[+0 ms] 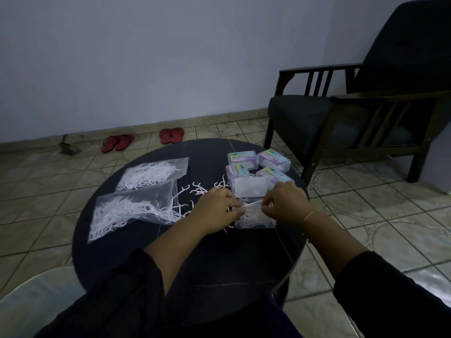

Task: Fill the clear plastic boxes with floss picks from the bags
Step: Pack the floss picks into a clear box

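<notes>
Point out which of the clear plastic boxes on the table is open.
The open box is the nearest one, directly under both hands, lid flipped up behind it and white floss picks inside. The four labelled boxes behind it are all closed.

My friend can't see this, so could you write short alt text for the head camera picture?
A person's left hand and right hand pack white floss picks into an open clear plastic box on a round dark table. Two bags of floss picks lie to the left, with four closed boxes behind the open one. An armchair stands at right.
</notes>
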Motion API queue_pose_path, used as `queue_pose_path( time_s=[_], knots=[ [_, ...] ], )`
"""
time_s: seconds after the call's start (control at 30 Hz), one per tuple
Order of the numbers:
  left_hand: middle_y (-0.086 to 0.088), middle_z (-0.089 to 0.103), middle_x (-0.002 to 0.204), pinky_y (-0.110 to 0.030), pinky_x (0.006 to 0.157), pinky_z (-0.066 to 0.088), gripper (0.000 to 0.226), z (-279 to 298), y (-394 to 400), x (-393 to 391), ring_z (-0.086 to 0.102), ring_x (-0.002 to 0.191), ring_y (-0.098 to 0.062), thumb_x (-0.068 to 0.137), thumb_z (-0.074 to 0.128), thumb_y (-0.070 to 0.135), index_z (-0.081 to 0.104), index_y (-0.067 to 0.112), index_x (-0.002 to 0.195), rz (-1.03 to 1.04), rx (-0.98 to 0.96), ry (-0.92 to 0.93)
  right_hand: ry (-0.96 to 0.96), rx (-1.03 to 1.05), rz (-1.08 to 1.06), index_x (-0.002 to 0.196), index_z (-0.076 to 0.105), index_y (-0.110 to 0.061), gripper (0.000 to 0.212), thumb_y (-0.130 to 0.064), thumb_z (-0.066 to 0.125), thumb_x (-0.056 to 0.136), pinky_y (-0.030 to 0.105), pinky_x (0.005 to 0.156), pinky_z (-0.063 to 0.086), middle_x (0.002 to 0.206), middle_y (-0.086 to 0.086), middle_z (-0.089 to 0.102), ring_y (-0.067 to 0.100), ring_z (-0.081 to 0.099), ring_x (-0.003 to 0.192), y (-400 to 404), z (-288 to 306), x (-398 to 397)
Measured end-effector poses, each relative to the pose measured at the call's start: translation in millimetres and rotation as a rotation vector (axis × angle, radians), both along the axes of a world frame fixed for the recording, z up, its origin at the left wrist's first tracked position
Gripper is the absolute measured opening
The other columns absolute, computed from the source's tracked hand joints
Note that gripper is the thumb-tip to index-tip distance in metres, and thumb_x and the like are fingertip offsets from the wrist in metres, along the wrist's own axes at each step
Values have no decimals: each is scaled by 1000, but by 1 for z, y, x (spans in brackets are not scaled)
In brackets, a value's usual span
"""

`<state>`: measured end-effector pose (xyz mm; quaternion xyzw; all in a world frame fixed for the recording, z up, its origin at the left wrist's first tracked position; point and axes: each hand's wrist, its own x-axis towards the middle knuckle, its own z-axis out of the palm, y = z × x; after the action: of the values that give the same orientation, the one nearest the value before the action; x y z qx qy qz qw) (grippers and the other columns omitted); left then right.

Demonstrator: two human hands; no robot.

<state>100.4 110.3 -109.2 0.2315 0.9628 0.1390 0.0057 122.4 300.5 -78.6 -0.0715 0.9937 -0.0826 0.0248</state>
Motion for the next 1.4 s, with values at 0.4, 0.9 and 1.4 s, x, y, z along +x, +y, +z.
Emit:
queue_pose_path(
  time_s=[0.4,0.9,1.4],
  knots=[
    [2,56,117,-33,94,39,33,11,-29,3,44,111,-19,97,48,37,60,31,126,95,-8,61,160,-30,22,115,64,-29,29,-41,49,94,32,93,39,115,1,56,19,44,111,-19,-5,3],
    [2,47,131,-40,106,24,43,14,-72,5,33,126,-21,89,49,43,59,23,127,191,-475,66,68,368,200,122,59,-14,60,-60,40,90,41,99,27,133,9,43,27,33,124,-97,-11,6],
    [0,48,132,-42,104,23,57,4,-71,0,33,127,-22,88,42,61,57,25,129,288,-355,41,75,358,142,121,61,-17,62,-66,40,87,40,97,28,136,10,40,27,33,123,-101,-17,-3]
  ],
)
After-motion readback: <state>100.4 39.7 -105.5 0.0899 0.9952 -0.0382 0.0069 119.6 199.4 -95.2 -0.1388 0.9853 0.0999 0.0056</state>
